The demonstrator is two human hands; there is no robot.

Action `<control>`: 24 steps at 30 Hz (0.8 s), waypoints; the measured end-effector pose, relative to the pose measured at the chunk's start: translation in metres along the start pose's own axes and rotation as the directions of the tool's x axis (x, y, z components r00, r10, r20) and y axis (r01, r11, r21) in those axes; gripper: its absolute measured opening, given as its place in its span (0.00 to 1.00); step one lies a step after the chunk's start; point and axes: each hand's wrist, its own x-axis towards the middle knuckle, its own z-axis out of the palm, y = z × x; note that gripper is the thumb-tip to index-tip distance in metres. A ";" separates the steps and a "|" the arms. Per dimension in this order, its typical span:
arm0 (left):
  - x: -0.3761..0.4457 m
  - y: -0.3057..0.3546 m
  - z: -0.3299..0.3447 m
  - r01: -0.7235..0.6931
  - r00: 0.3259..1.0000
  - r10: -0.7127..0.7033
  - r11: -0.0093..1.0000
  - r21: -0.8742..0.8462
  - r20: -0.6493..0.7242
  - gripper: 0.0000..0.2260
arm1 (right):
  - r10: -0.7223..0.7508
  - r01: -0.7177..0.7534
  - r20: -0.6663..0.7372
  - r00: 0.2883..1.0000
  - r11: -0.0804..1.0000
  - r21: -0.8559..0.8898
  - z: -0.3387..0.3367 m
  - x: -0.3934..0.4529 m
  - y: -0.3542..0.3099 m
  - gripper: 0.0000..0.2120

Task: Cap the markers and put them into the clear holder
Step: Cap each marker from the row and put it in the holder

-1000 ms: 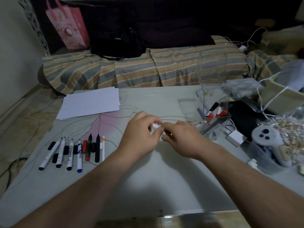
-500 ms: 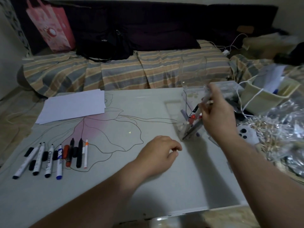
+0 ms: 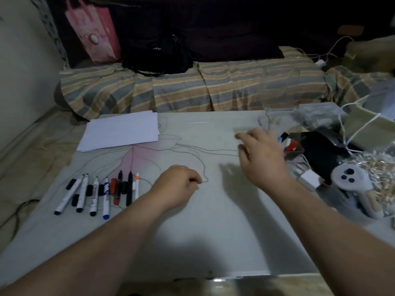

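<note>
- Eight or so markers (image 3: 100, 194) lie in a row at the bench's (image 3: 213, 242) left, long axes running near to far, tips mostly pointing away from us; loose caps sit among them.
- Our right hand (image 3: 264, 155) hovers spread and empty just beside the clear holder (image 3: 292, 146), where capped markers lean; blur hides finer detail.
- Our left hand (image 3: 178, 184) rests loosely curled on the bench, seemingly holding nothing.
- Next we should take one marker by its barrel, match its cap, and press straight along the axis.
</note>
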 end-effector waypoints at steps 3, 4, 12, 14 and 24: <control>-0.013 -0.044 -0.025 0.203 0.975 -0.204 0.979 -0.020 -0.091 0.08 | -0.174 0.139 0.237 0.956 0.977 0.159 0.040 -0.010 -0.056 0.15; -0.018 -0.060 -0.033 0.257 0.957 -0.257 0.966 -0.013 -0.135 0.08 | -0.219 0.155 0.333 0.917 0.966 0.209 0.052 -0.015 -0.075 0.17; -0.043 -0.127 -0.055 0.414 0.895 -0.389 0.907 0.079 -0.220 0.13 | -0.398 0.263 0.604 0.691 0.916 0.302 0.111 -0.037 -0.173 0.19; -0.044 -0.129 -0.054 0.428 0.890 -0.398 0.898 0.103 -0.223 0.14 | -0.422 0.310 0.605 0.675 0.907 0.287 0.119 -0.037 -0.179 0.19; -0.041 -0.128 -0.049 0.468 0.883 -0.437 0.835 0.288 -0.171 0.09 | -0.219 0.170 0.548 0.807 0.976 0.140 0.120 -0.030 -0.170 0.13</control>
